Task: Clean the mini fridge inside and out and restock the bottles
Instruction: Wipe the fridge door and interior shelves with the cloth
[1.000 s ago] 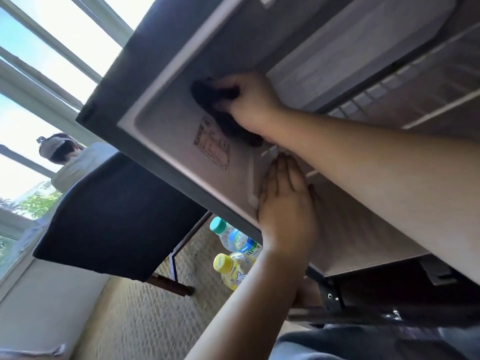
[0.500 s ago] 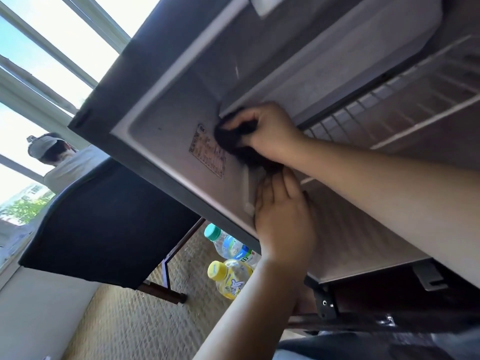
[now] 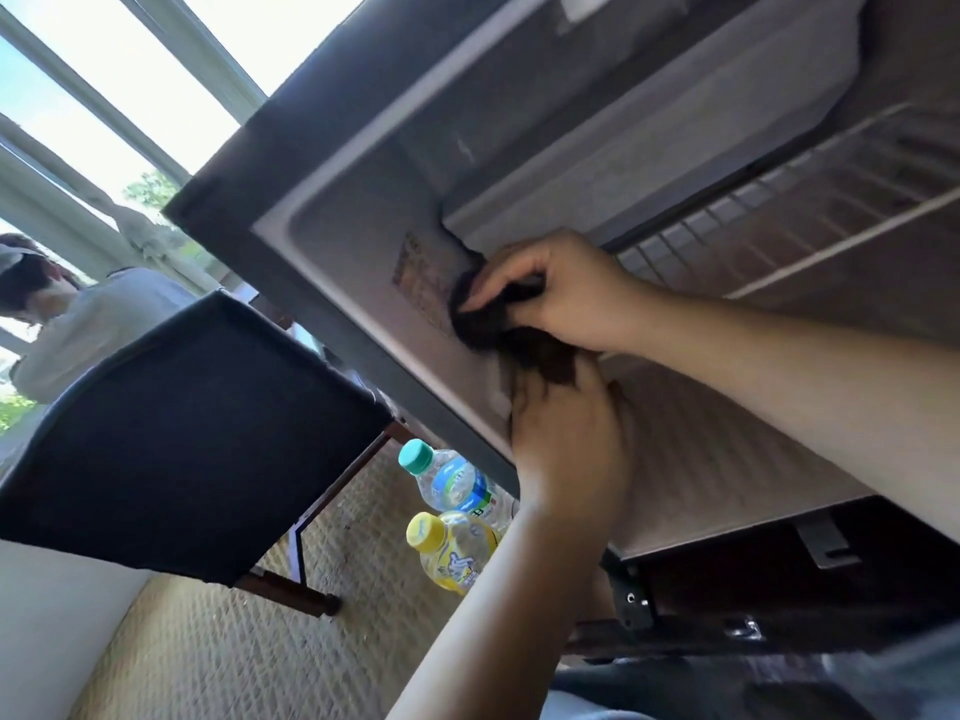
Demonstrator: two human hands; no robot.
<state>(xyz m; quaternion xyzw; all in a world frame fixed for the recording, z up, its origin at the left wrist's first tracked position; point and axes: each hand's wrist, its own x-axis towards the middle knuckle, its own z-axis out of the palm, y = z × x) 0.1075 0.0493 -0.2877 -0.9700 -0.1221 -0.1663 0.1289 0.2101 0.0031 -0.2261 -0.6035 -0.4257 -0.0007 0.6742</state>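
- Right hand (image 3: 563, 298): fingers curled round a dark cloth (image 3: 480, 324), pressed on the fridge door (image 3: 337, 252), centre frame.
- Left hand (image 3: 571, 439): fingers flat against the door, just below the cloth.
- Bottles (image 3: 449, 483): on the floor (image 3: 218, 657), lower centre.

1. I cannot read the label (image 3: 422, 280) on the door (image 3: 332, 262): the print is blurred.
2. The cloth (image 3: 498, 330) against the door hides the fingertips of my left hand (image 3: 566, 433).
3. Below the door, my forearm (image 3: 467, 615) covers part of the yellow bottle (image 3: 457, 548).
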